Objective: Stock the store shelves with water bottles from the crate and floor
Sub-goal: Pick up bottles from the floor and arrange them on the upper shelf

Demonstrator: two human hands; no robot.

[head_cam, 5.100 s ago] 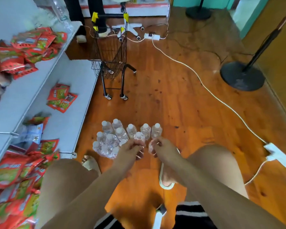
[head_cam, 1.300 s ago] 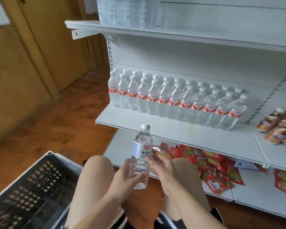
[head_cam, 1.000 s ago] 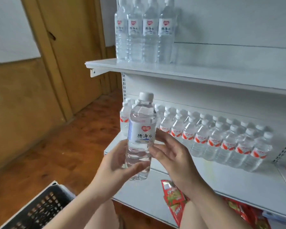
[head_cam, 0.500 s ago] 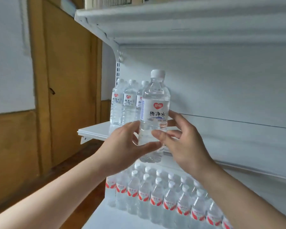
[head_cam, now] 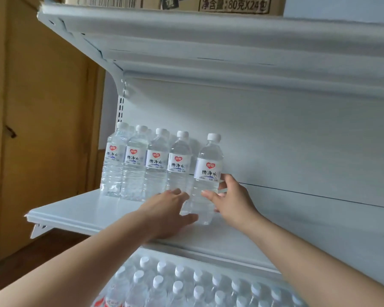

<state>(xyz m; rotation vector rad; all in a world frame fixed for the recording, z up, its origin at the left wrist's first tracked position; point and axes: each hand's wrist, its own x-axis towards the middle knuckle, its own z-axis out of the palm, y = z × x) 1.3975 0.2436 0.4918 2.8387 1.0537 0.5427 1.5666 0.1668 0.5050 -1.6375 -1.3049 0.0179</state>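
Observation:
A clear water bottle (head_cam: 205, 204) with a white cap and white label stands upright on the white middle shelf (head_cam: 93, 212), at the right end of a row of like bottles (head_cam: 145, 167). My left hand (head_cam: 164, 212) cups its lower left side, thumb at the base and fingers by its left edge. On its right side, my right hand (head_cam: 233, 200) grips it with the thumb in front and the fingers behind. The shelf below holds several smaller red-labelled bottles (head_cam: 177, 286), seen from above.
The middle shelf runs on bare to the right of the held bottle. An upper shelf (head_cam: 208, 41) overhangs closely and carries a cardboard box (head_cam: 220, 4). A wooden wall and door (head_cam: 42, 129) stand at the left.
Both hands carried the bottle from the floor up to the middle shelf. Half a second ago it was in the air; now its base sits on the shelf beside the row.

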